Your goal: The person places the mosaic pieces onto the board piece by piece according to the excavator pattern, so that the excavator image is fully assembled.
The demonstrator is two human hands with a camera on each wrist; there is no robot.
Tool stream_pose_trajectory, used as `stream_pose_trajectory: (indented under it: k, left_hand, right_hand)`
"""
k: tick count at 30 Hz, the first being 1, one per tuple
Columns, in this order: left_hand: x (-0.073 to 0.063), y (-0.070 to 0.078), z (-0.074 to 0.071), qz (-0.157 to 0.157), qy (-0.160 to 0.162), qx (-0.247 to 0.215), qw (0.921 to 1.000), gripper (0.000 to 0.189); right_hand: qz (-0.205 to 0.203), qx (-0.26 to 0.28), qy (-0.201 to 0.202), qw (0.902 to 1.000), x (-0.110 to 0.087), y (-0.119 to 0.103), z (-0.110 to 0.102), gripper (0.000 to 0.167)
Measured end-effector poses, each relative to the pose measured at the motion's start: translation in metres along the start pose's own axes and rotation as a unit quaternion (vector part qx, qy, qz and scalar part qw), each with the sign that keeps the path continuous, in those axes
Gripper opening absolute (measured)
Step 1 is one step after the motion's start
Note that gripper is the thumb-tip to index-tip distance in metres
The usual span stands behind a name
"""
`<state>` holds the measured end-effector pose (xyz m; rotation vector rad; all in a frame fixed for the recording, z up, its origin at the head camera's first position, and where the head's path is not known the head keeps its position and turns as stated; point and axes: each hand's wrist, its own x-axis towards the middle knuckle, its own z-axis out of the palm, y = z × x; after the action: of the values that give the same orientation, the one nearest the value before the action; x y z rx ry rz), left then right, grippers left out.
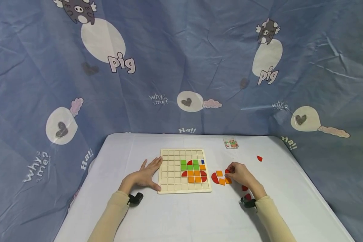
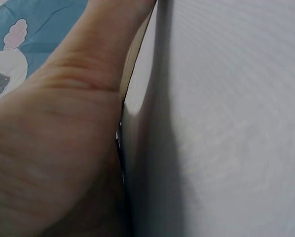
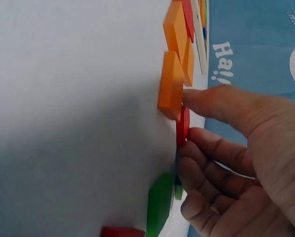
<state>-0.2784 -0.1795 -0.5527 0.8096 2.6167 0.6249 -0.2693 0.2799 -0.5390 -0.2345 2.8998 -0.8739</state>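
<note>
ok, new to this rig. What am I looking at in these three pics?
No robot here: a person works with two bare hands. The wide picture comes from a camera on the head, looking forward and down. The two close-ups come from wrist cameras, one per arm, so they look sideways.

On the white table is a gridded board, partly filled with green, orange, red and blue pieces. To its right lie loose pieces, with a small patterned card farther back. A blue printed cloth hangs behind.

The left hand spreads along the board's left edge. The right hand appears to pinch a red piece; I can't tell whether it is lifted.
</note>
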Motion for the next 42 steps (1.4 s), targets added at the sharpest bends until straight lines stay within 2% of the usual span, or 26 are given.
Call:
stream_pose_trajectory:
  k: [7, 12, 16, 20, 24, 28, 33, 42]
  left_hand:
    - [0.002, -0.002, 0.000, -0.017, -0.013, 0.012, 0.9997, 0.135]
    - [0.002, -0.003, -0.001, -0.012, -0.007, 0.011, 0.9998, 0.135]
    - [0.001, -0.002, -0.001, -0.009, -0.006, 0.009, 0.9999, 0.134]
    - [0.001, -0.001, -0.001, -0.004, -0.002, 0.010, 0.9999, 0.132]
    - [0.001, 0.000, -0.002, 0.000, 0.000, 0.010, 0.9999, 0.132]
    - [0.000, 0.001, -0.002, 0.002, 0.000, 0.009, 1.0000, 0.132]
    - [0.001, -0.001, 0.000, 0.000, -0.002, 0.007, 1.0000, 0.132]
    - [0.001, -0.004, 0.001, -0.001, -0.008, 0.012, 0.9999, 0.133]
  right_hand:
    - [-0.003, 0.002, 0.026, 0.9997, 0.001, -0.008, 0.004, 0.020]
    - [-0.012, 0.035, 0.036, 0.9987, 0.000, -0.033, 0.011, 0.021]
    - [-0.048, 0.033, 0.041, 0.9975, 0.000, -0.063, 0.023, 0.022]
    - [-0.104, 0.016, 0.042, 0.9936, 0.000, -0.093, 0.040, 0.018]
    - [-0.165, 0.008, 0.027, 0.9860, -0.001, -0.118, 0.057, 0.016]
    - [-0.197, 0.007, -0.004, 0.9804, -0.001, -0.136, 0.074, 0.016]
    - [-0.205, 0.011, -0.041, 0.9779, 0.000, -0.143, 0.090, 0.015]
    - [-0.198, 0.004, -0.042, 0.9792, 0.004, -0.142, 0.096, 0.017]
